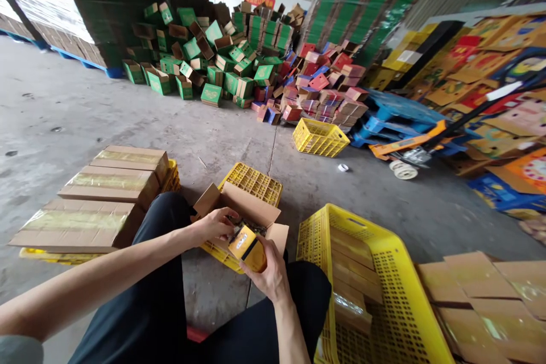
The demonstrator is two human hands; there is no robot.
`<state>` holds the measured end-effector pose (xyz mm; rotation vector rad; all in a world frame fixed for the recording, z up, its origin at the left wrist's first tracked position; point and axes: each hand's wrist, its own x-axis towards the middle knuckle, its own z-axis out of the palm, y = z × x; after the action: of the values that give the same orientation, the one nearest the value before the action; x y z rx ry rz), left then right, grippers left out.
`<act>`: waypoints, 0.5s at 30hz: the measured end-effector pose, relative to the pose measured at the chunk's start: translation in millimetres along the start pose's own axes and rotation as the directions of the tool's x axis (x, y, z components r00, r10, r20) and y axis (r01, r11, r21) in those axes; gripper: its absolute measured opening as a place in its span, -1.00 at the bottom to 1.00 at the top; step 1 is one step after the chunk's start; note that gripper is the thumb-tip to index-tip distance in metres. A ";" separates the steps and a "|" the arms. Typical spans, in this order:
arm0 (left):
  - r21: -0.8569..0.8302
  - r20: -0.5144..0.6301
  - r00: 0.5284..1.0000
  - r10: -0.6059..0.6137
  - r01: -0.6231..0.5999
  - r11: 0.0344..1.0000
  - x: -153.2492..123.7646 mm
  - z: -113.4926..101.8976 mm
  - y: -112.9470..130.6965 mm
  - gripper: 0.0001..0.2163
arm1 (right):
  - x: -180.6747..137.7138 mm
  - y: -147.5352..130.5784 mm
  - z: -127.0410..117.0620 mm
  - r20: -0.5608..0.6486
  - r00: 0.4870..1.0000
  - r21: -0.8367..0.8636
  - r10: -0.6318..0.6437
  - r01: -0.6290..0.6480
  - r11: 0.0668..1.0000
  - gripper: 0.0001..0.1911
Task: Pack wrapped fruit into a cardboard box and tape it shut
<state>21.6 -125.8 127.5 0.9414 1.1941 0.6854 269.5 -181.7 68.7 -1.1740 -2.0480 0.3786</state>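
Note:
An open cardboard box point(251, 203) stands between my knees on an upturned yellow crate point(260, 177), its flaps spread outward. Inside lie small dark items, partly hidden by my hands. My right hand point(269, 274) is closed around a yellow package point(244, 243) with a dark stripe and a small white label, held tilted over the box's near side. Over the left part of the box, my left hand point(215, 224) has its fingers bent together beside the package. Whatever lies between those fingertips is too small to make out.
Taped cartons point(96, 196) lie on a crate at left. At right, a large yellow crate point(394, 264) holds flat cartons, beside more taped cartons point(490, 307). Farther off are a yellow basket point(321, 137), a tape roll point(343, 168), a pallet jack point(412, 151) and heaped green boxes point(211, 94).

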 end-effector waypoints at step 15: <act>0.077 -0.044 0.995 0.086 -0.082 0.994 4.3 1.5 1.4 -0.38 | -0.3 -4.7 -4.1 0.040 0.995 0.061 0.087 -0.089 0.994 -0.31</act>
<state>24.2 -121.9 126.9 1.0481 1.2345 0.7375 269.6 -184.8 74.0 -1.2303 -2.0057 0.5078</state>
